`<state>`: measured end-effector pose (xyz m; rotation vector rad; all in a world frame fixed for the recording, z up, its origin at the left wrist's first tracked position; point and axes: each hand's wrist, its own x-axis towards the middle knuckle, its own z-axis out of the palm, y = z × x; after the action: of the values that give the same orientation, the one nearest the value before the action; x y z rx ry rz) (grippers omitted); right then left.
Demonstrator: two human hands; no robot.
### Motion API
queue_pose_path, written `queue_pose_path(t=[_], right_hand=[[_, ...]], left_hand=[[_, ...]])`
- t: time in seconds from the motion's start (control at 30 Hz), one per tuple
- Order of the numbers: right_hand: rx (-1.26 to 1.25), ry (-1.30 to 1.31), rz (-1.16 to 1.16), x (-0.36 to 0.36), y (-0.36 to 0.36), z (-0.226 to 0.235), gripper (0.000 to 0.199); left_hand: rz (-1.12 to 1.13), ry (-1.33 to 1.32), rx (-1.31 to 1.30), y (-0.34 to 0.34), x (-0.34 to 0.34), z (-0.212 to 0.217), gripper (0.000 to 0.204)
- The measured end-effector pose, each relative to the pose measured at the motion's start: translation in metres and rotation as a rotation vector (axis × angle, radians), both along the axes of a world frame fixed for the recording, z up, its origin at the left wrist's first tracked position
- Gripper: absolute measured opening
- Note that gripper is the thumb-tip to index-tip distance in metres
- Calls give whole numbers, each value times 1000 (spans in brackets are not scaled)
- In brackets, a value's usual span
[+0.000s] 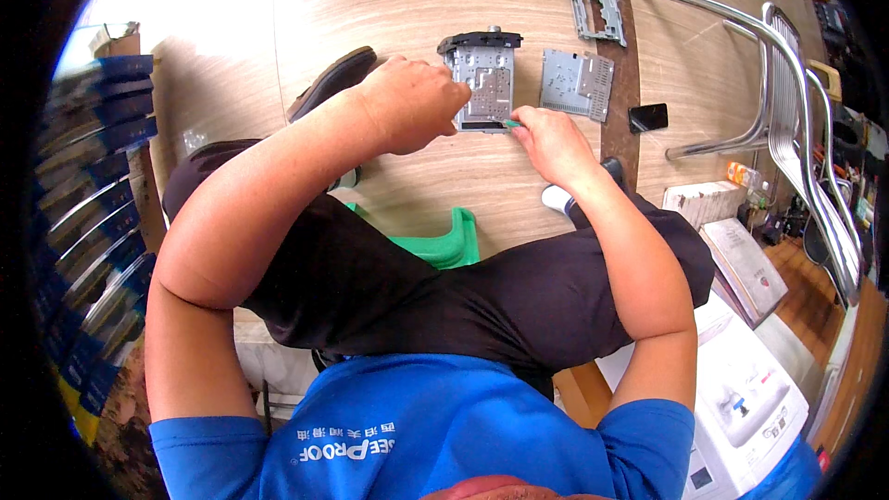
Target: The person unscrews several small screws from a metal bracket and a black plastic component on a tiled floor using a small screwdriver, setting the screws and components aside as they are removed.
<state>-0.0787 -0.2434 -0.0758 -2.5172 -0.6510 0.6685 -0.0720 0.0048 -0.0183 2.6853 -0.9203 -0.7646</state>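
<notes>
Head view: the left hand (407, 104) clamps the metal chassis (483, 85) just beyond its knuckles, on the floor (407, 0). The right hand (548, 141) pinches a green screwdriver (510, 123), tip touching the chassis edge. If the grip slackens, the tip may skid off toward the fingers.

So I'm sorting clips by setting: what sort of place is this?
Probably an informal repair workshop: a metal car-stereo chassis lies on the wood-look floor, detached metal plates lie beside it, and boxes are stacked along the left.

A single head-worn fisheye view looks steeply down, close over the person's lap and floor (417, 0).
</notes>
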Motion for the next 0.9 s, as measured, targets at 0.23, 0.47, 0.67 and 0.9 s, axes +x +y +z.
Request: queue_pose_path(t=[0.23,0.47,0.67,0.9], right_hand=[[31,-10,78,3,1,-1,20],[-78,-83,64,3,3,1,12],[-158,-127,101,1,0,-7,11],[-197,-208,170,-3,-1,-10,12]], left_hand=[[7,-25,-27,4,-2,-3,34],[7,8,-2,4,-1,-1,34],[-6,-9,-1,2,-1,0,33],[-9,14,8,-1,0,2,33]])
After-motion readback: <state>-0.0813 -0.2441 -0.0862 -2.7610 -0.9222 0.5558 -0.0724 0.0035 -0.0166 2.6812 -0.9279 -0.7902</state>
